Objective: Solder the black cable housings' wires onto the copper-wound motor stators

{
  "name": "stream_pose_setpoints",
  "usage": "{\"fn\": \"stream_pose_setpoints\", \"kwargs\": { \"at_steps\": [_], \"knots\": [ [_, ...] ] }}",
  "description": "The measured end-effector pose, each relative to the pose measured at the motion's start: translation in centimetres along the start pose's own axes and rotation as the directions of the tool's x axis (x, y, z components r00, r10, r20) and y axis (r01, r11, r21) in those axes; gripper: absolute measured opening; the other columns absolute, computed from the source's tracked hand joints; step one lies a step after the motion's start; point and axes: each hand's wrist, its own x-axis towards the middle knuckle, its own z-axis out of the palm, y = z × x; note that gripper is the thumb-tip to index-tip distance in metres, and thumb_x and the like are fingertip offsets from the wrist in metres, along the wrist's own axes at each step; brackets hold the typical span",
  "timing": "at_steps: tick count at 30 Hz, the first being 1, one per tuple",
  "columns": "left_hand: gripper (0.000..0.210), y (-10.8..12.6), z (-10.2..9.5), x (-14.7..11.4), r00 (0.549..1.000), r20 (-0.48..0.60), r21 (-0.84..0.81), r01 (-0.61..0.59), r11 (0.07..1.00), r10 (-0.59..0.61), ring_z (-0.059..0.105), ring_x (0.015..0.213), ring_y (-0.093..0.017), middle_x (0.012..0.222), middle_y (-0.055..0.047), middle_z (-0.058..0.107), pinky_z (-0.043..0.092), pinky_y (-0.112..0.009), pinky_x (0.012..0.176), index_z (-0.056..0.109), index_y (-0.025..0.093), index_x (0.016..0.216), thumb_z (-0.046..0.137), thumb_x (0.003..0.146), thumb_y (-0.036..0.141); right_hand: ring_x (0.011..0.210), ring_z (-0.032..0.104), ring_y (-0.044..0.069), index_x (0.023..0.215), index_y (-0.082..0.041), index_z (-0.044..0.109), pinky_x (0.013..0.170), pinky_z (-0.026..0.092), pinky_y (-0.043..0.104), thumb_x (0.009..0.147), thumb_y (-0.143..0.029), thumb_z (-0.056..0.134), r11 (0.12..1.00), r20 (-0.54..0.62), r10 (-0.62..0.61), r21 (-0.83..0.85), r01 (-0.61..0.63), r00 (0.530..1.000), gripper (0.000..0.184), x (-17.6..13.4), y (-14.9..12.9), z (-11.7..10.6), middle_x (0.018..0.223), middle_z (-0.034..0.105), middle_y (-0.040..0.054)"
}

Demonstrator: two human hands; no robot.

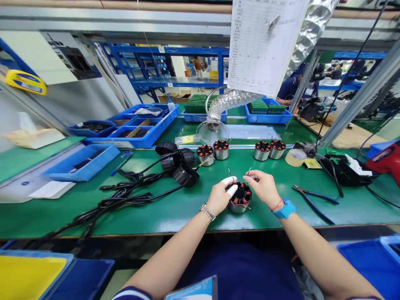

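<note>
Head view: from where I stand, the stator [240,201] sits upright by the near edge of the green bench [175,214], wound end up and central axis vertical, probably to keep its leads reachable. The left hand [218,196], in white finger covers [232,190], curls at its left rim, thumb and forefinger slightly parted, likely steadying it; I can't tell whether it grips. The right hand [263,188] seems to pinch a thin wire lead [249,170] that points up. Pliers [315,206] lie right, presumably for easy reach.
</note>
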Motion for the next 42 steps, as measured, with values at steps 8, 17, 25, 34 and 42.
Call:
{"fn": "stream_pose_setpoints", "kwargs": {
  "at_steps": [8, 17, 25, 34, 42],
  "knots": [
    [0.030, 0.7, -0.6, 0.0, 1.000, -0.008, 0.040, 0.009, 0.999, -0.008, 0.058, 0.104, -0.023, 0.109, -0.006, 0.065, 0.041, -0.038, 0.098, 0.065, 0.019, 0.104, 0.057, 0.075, 0.023, 0.065, 0.058, 0.016, 0.067, -0.020, 0.064, 0.065, 0.042, 0.027, 0.081, -0.030, 0.050, 0.985, -0.019, -0.131, -0.119, 0.128, 0.991, 0.023, 0.7, -1.3, -1.4, 0.070, 0.066, 0.0038],
    [0.031, 0.9, -0.6, 0.2, 0.999, 0.002, -0.037, 0.038, 0.999, -0.038, 0.061, 0.098, -0.022, 0.105, -0.008, 0.067, 0.044, -0.037, 0.094, 0.064, 0.017, 0.102, 0.060, 0.072, 0.022, 0.072, 0.060, 0.017, 0.078, -0.019, 0.065, 0.072, 0.046, 0.029, 0.081, -0.037, 0.050, 0.997, 0.006, -0.075, -0.023, 0.075, 0.997, 0.024, 0.9, -0.5, -1.1, 0.078, 0.067, 0.0056],
    [0.023, 1.8, -1.6, 2.3, 0.999, -0.026, -0.311, 0.031, 0.950, -0.041, 0.062, 0.073, -0.015, 0.073, -0.005, 0.066, 0.049, -0.030, 0.078, 0.064, 0.012, 0.077, 0.057, 0.076, 0.035, 0.084, 0.062, 0.018, 0.109, -0.014, 0.057, 0.075, 0.051, 0.030, 0.080, -0.045, 0.051, 0.986, 0.083, 0.098, 0.124, -0.108, 0.992, 0.042, -2.1, 1.6, -0.5, 0.100, 0.065, 0.0104],
    [0.022, 1.8, -2.7, 3.6, 0.999, 0.011, -0.267, 0.036, 0.963, -0.034, 0.060, 0.068, -0.015, 0.065, -0.002, 0.063, 0.049, -0.030, 0.073, 0.065, 0.014, 0.078, 0.063, 0.068, 0.033, 0.105, 0.055, 0.021, 0.120, -0.018, 0.048, 0.094, 0.042, 0.039, 0.076, -0.038, 0.058, 0.970, 0.244, 0.073, 0.207, -0.126, 0.967, 0.049, -3.6, 1.1, 1.4, 0.119, 0.056, 0.0091],
    [0.014, 2.2, -3.2, 3.4, 1.000, -0.009, -0.314, -0.020, 0.949, 0.018, 0.059, 0.061, -0.012, 0.068, -0.002, 0.063, 0.050, -0.028, 0.065, 0.062, 0.014, 0.071, 0.067, 0.062, 0.024, 0.098, 0.056, 0.019, 0.111, -0.016, 0.050, 0.089, 0.043, 0.036, 0.080, -0.028, 0.047, 0.993, 0.180, 0.074, 0.074, -0.088, 0.981, 0.034, -3.7, 0.5, 1.9, 0.110, 0.059, 0.0090]
  ]
}}
